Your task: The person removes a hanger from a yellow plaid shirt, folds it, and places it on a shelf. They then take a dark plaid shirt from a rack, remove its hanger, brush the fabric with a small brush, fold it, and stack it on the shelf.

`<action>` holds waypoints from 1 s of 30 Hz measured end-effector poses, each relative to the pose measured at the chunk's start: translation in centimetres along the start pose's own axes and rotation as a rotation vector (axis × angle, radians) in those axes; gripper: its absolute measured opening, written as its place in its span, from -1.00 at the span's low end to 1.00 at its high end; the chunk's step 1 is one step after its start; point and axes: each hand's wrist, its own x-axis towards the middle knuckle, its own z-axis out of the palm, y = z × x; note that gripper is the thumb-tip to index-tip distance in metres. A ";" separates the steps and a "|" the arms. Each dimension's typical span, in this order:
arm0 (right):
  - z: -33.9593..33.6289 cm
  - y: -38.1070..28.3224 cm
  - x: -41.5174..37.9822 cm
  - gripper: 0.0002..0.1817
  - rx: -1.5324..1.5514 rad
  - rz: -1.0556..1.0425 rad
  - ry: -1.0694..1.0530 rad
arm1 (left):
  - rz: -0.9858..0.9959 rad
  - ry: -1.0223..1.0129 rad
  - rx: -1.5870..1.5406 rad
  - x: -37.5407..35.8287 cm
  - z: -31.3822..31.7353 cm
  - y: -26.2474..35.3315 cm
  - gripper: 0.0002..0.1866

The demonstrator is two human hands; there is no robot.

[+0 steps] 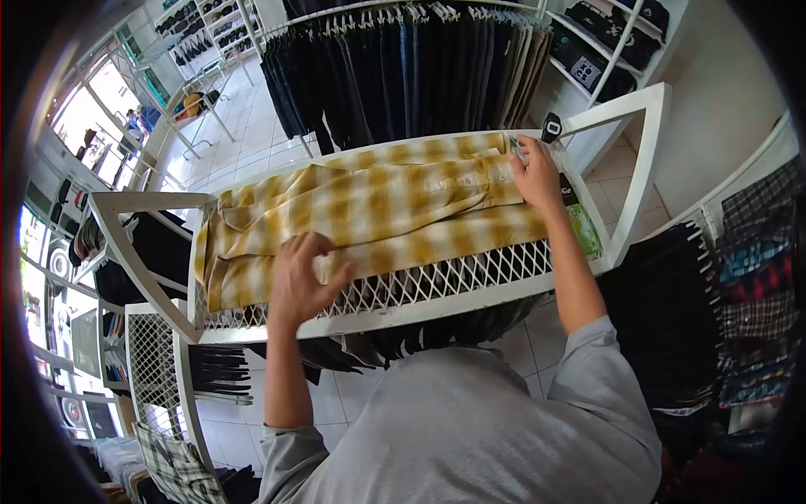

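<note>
A yellow and white plaid shirt [378, 197] lies folded lengthwise across a white metal mesh rack top. My left hand [306, 277] rests on the near edge of the shirt, left of the middle, its thumb and fingers apart. Over at the shirt's right end is my right hand [537, 172], near a buttoned part of the fabric. Its thumb and forefinger are spread and slightly bent, with no cloth visibly pinched between them. Some of the right fingertips are partly hidden.
The white rack frame [420, 309] has raised end bars on both sides. A black digital watch [552, 128] sits at its back right corner, and a green packet [583, 231] lies at the right end. Dark trousers [403, 71] hang behind; plaid shirts [760, 286] hang at right.
</note>
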 end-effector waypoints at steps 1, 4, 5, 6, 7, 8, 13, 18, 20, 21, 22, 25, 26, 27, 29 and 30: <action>-0.1 -0.7 -0.5 -0.52 0.057 0.048 -0.083 | 0.070 0.035 -0.014 0.4 1.3 1.1 -0.62; 0.9 0.3 -1.1 -0.62 -0.145 -0.178 -0.384 | 0.148 -0.002 -0.093 2.3 5.3 5.9 -0.57; 0.8 0.2 -0.4 -0.67 -0.074 -0.143 -0.393 | 0.162 -0.041 -0.161 3.0 6.8 7.4 -0.57; 0.2 -0.1 0.6 -0.67 -0.077 -0.147 -0.399 | 0.227 -0.078 -0.179 3.6 8.4 8.7 -0.59; -0.6 -0.5 2.0 -0.66 -0.055 -0.076 -0.430 | 0.290 -0.109 -0.196 4.4 10.1 9.8 -0.60; -0.9 -0.6 3.3 -0.66 -0.033 -0.005 -0.463 | 0.279 -0.100 -0.199 5.0 11.8 11.0 -0.60; 3.2 3.3 9.0 -0.62 -0.152 -0.074 -0.312 | 0.417 -0.162 -0.261 7.5 18.5 15.9 -0.58; 5.5 5.1 10.8 -0.63 -0.304 -0.043 -0.418 | 0.430 -0.114 -0.197 8.6 22.5 18.2 -0.58; 4.9 4.8 11.5 -0.65 -0.329 -0.086 -0.521 | 0.397 -0.149 -0.093 9.0 23.9 18.5 -0.68; 4.8 4.6 11.4 -0.69 -0.319 -0.147 -0.464 | 0.386 -0.147 -0.096 9.1 24.2 18.4 -0.68; 4.7 4.2 11.6 -0.69 -0.318 -0.154 -0.471 | 0.398 -0.138 -0.114 9.3 24.4 18.2 -0.74; 4.3 3.2 13.1 -0.69 -0.279 -0.113 -0.480 | 0.301 -0.028 -0.280 9.6 22.5 18.3 -0.82; 4.2 3.2 14.0 -0.69 -0.277 -0.124 -0.485 | 0.193 0.064 -0.429 9.5 20.9 18.4 -0.85; 3.5 2.5 14.9 -0.68 -0.089 -0.102 -0.570 | 0.142 0.098 -0.468 9.6 18.8 18.1 -0.85; 2.5 0.3 16.2 -0.71 0.290 -0.093 -0.717 | 0.002 0.164 -0.578 9.4 15.5 16.8 -0.85; 2.0 -1.4 16.9 -0.74 0.481 -0.109 -0.780 | -0.125 0.232 -0.692 9.2 13.8 15.8 -0.86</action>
